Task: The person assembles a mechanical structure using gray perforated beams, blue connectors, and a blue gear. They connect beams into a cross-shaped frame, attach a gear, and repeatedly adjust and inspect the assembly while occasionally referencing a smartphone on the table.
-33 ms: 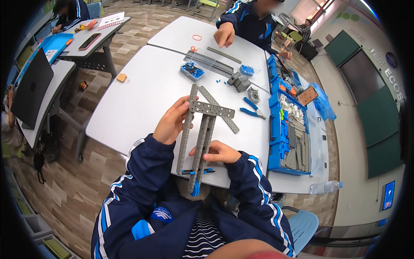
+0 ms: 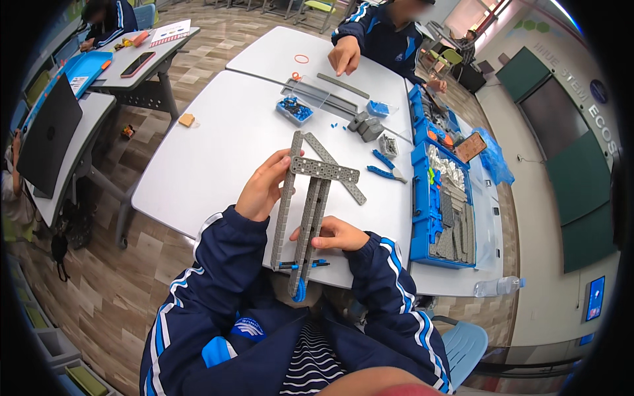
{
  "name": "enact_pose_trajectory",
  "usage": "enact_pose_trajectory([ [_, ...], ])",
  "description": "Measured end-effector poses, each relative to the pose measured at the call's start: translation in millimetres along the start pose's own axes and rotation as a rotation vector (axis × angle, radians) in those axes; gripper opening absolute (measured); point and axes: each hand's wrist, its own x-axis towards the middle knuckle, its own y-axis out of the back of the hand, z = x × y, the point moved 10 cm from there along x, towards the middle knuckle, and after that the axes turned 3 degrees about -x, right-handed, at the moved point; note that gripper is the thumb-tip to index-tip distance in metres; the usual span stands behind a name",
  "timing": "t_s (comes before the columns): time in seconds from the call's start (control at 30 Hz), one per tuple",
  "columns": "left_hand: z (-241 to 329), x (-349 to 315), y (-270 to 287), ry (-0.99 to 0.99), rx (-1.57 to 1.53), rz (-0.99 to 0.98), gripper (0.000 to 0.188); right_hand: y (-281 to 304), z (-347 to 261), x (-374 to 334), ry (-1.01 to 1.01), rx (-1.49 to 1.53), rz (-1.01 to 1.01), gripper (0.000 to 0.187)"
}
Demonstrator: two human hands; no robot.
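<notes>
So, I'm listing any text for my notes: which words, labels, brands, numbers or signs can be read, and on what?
Wall: large lettering by the green boards, readable, wording not copied here.
Jacket: small lettering on the chest emblem, wording not copied.
Sheet at upper left: any print too small to read.
Wall screen: too small to read.
Gray beam frame in the left hand and right hand: no lettering visible.

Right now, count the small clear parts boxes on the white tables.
3: a box of blue and black pieces, beyond the held grey frame; a box of blue pieces, beyond the grey blocks; a box of grey pieces, beyond the pliers. More may be hidden.
</notes>
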Motion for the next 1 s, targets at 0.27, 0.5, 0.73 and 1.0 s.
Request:
enact_pose_trajectory([
  [0.27, 8, 11, -1, -0.12, -0.269, -0.07, 0.03, -5, 5, 6, 0.036, -0.06, -0.105, 0.055],
  [0.5, 14, 12, -11, -0.124, -0.388, 0.051, 0.029, 3, 5, 8, 0.055, -0.034, -0.041, 0.049],
  [0.73, 28, 26, 9, -0.129, -0.429, 0.13, 0.031, 28, -14, -28, 0.045, 0.001, 0.233, 0.046],
  [1.0, -7, 61, 50, -0.017, -0.514, 0.24, 0.03, 176, -66, -234, -0.265, -0.614, 0.922, 0.026],
])
